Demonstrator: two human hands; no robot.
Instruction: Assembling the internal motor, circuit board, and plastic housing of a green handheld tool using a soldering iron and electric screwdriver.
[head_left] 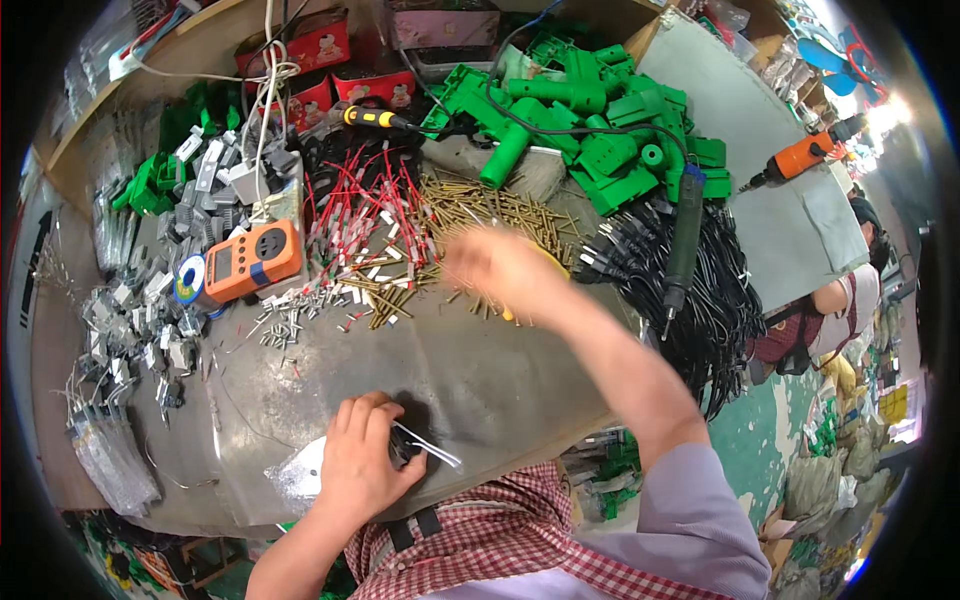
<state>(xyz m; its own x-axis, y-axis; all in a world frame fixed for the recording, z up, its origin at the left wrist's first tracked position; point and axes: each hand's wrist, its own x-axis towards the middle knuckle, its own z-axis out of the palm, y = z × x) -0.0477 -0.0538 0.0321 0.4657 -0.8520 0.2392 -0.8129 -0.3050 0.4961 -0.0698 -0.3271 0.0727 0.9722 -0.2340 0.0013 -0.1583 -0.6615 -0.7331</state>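
My left hand rests near the table's front edge, its fingers curled round a small dark part. Two thin white strips stick out beside that part; most of it is hidden by the fingers. A clear plastic bag lies against this hand. My right hand reaches over a pile of long brass-coloured screws at the middle back. Motion smears its fingers, so what they hold, if anything, does not show. Left of it lie red wires with small connectors.
An orange meter and a solder spool stand among grey parts. Green plastic housings are heaped at the back. Black cables fill the right side, where a dark green electric screwdriver hangs. Another person sits far right.
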